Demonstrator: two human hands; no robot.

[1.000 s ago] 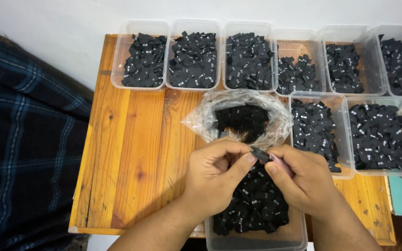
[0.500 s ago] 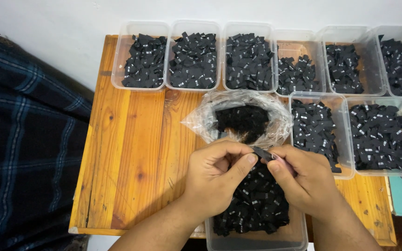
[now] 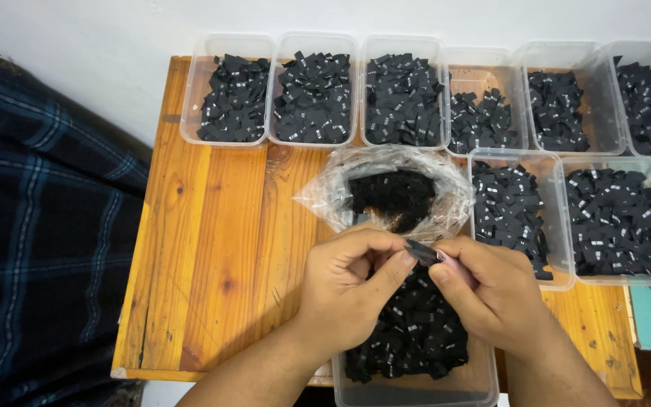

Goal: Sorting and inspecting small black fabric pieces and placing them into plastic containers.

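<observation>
Both hands meet low over the orange-brown wooden desk point(image 3: 212, 249), pinching one small black fabric label point(image 3: 420, 252) between them. The left hand point(image 3: 348, 290) has its grip closed on the near end of the label, thumb and forefinger pressed together; the right hand point(image 3: 495, 294) closes its fingertips on the other end. Most of the label is hidden by the fingers, so its shape and any marking are hard to make out.

Directly below the hands sits a clear plastic tub of black labels point(image 3: 416, 339) at the desk's near edge. Its front wall is cut off by the bottom of the frame, and the hands and wrists cover much of its contents.

Just beyond the hands lies a crumpled clear plastic bag point(image 3: 386, 192) with a dark heap inside; the wrinkled film blurs what the heap consists of.

Along the far edge of the desk runs a row of six clear rectangular tubs point(image 3: 318, 90), each holding black labels with tiny white marks too small to read. The rightmost one is cut off by the frame. Two larger clear tubs point(image 3: 566, 218) stand side by side to the right of the bag, likewise filled.

A dark blue plaid cloth point(image 3: 39, 241) fills the left side, next to the desk. At the right edge, a teal surface and a pink scrap show only in part.
</observation>
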